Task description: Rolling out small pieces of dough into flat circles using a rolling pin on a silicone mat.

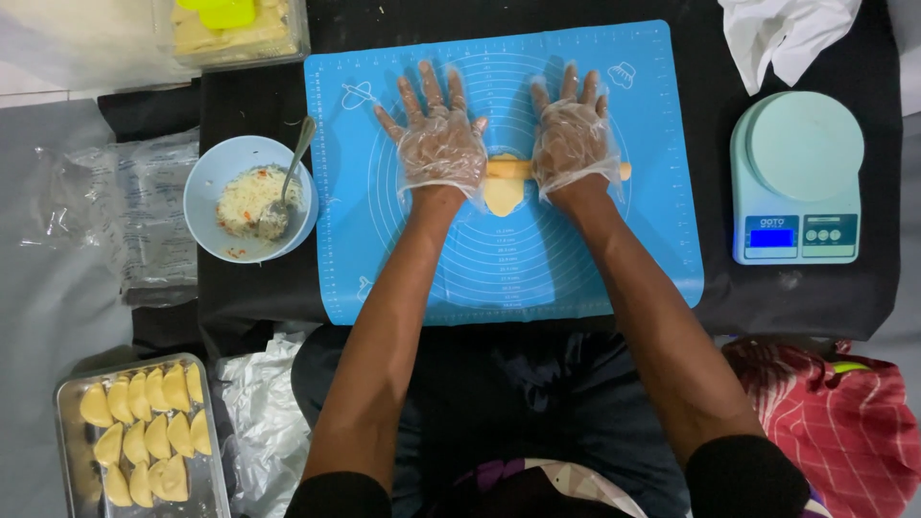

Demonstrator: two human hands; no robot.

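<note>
Right, both your gloved hands lie flat, fingers spread: left hand [439, 144] and right hand [573, 139] press the rolling pin [508, 170] onto the dough [503, 196], mid blue mat [662, 144]. Dough looks soft, tears easily; lift it by the edges.

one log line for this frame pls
left hand flat on rolling pin | right hand flat on pin | dough piece under pin on blue mat | filling bowl left of mat
</note>
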